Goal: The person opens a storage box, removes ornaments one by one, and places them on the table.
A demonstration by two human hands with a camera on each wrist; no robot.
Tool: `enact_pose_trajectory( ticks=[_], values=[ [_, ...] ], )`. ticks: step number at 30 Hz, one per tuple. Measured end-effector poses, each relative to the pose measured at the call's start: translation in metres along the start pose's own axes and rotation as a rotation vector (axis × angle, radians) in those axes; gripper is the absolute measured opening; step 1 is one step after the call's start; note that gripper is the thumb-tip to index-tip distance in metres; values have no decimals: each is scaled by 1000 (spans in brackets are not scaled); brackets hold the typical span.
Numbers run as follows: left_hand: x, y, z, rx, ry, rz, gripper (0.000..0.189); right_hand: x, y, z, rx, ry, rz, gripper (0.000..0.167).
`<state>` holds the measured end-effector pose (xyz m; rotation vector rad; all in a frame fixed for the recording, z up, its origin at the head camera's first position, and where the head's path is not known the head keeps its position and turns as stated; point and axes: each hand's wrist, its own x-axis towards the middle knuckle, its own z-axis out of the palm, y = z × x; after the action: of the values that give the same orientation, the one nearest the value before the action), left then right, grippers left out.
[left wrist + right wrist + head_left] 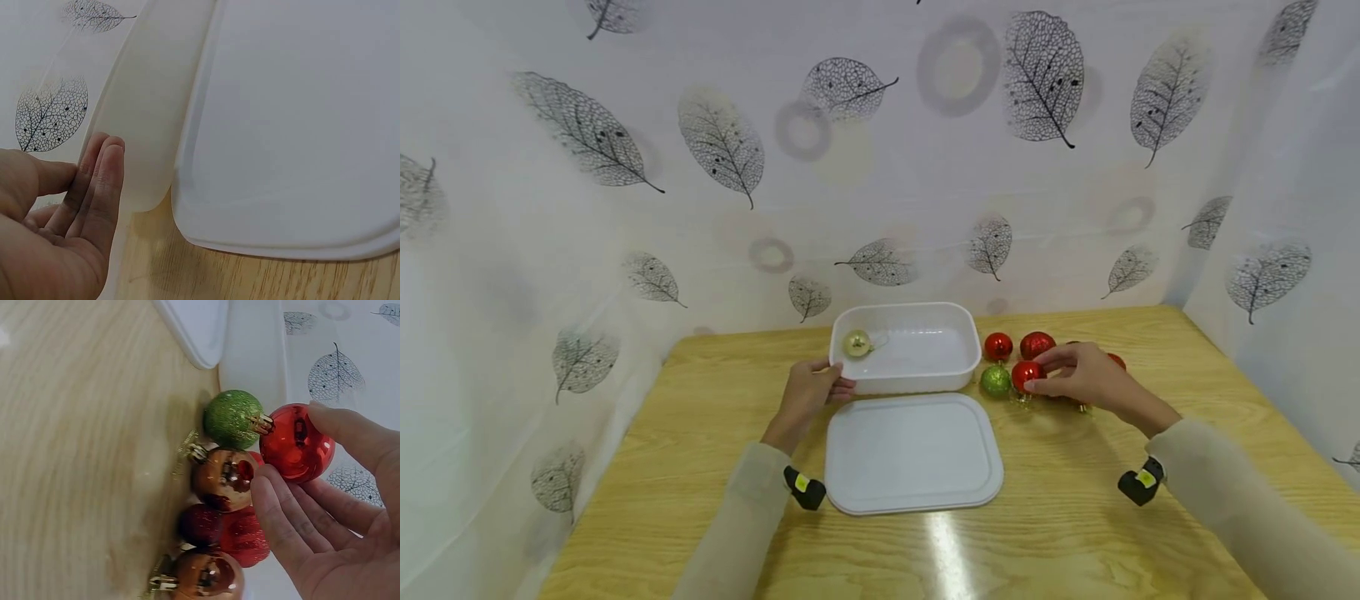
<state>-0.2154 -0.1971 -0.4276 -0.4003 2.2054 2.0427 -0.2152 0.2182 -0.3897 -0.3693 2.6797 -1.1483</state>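
Observation:
My right hand (1093, 379) pinches a shiny red Christmas ball (297, 442) between thumb and fingertips, with its gold cap showing. Beside it are a glittery green ball (232, 419), a copper-coloured ball (222, 478), a textured red ball (245, 536) and a dark red one (199, 524), bunched together on the table. At the near left corner of a white plastic box (917, 384), my left hand (808, 392) grips the rim, thumb on one side of the wall and fingers on the other. Inside the box, toward its left end, lies a pale gold ball (856, 343).
A white lid (913, 454) lies flat on the wooden table (700, 467), just in front of the box. Another red ball (997, 347) rests by the box's right end. Behind the table hangs a leaf-patterned curtain (895, 192).

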Motion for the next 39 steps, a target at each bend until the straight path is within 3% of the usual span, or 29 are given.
enact_pose_trajectory(
  ticks=[8,18,39],
  values=[
    [1,-1,-1,-20,-3,6,40,-6,9,16,-74,12,-62,54],
    [0,1,0,-9,5,-7,41,-10,16,26,-29,-23,-91,46],
    [0,0,2,-30,2,2,38,-11,24,33,-16,-28,-49,51]
  ],
)
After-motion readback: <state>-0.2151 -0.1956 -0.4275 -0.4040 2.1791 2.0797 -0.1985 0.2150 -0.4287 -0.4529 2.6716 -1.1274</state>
